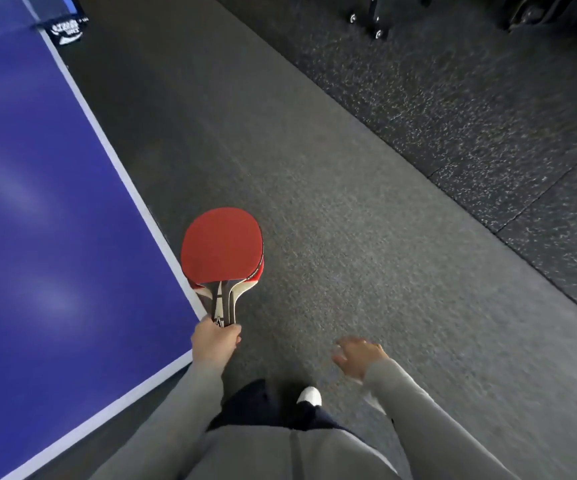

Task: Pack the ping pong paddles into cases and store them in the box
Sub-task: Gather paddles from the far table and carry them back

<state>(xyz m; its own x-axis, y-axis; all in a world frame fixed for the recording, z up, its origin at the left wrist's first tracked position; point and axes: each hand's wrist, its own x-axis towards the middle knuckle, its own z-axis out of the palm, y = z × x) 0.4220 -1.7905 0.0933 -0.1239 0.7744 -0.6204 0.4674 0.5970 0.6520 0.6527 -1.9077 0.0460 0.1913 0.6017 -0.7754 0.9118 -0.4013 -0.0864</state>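
Note:
My left hand point(215, 339) grips the handles of a stack of red ping pong paddles point(222, 247), faces up and blades pointing away from me, held over the dark floor just past the table's corner. At least two blades overlap; their exact number is unclear. My right hand point(358, 355) hangs free at my right side, blurred, fingers loose and holding nothing. No case or box is in view.
The blue ping pong table point(37, 202) with its white edge line fills the left side, its net post point(67, 31) at the top left. Grey carpet floor runs ahead; speckled rubber mats lie to the right. Wheeled black equipment point(377, 26) stands at the top.

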